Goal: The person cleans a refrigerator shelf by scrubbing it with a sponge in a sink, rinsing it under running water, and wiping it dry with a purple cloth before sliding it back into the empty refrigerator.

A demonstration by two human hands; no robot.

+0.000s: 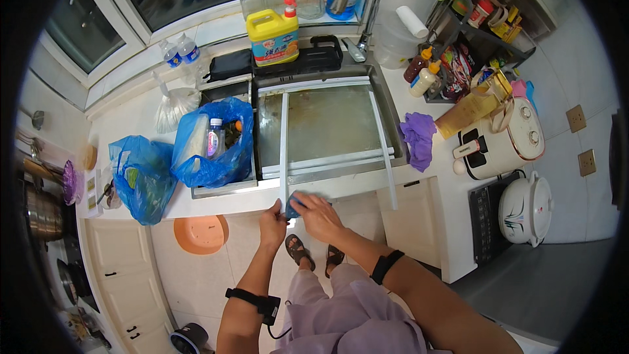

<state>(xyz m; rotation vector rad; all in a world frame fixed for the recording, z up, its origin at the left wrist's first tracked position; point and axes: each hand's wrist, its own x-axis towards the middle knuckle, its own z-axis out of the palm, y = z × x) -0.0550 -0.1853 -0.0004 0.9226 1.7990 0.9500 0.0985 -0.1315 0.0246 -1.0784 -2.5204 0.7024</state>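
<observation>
A clear glass panel with white side strips [334, 125], like a refrigerator shelf, lies across the steel sink [399, 145], and its near end juts past the counter's front edge. My left hand [273, 228] grips its near left corner, at the end of the left white strip [284, 142]. Close beside it, my right hand [318, 217] holds a dark blue scrubbing pad [294, 206] against that same corner. The fingers partly cover the pad. Another white-edged panel [270, 128] rests underneath over the basin, with brownish stains visible through the glass.
Blue plastic bags [142, 177] crowd the counter to the left. Behind the sink stand a yellow detergent jug [273, 39] and the faucet [361, 10]. A purple cloth [418, 140] and an air fryer [506, 137] are on the right. An orange basin [199, 236] sits on the floor.
</observation>
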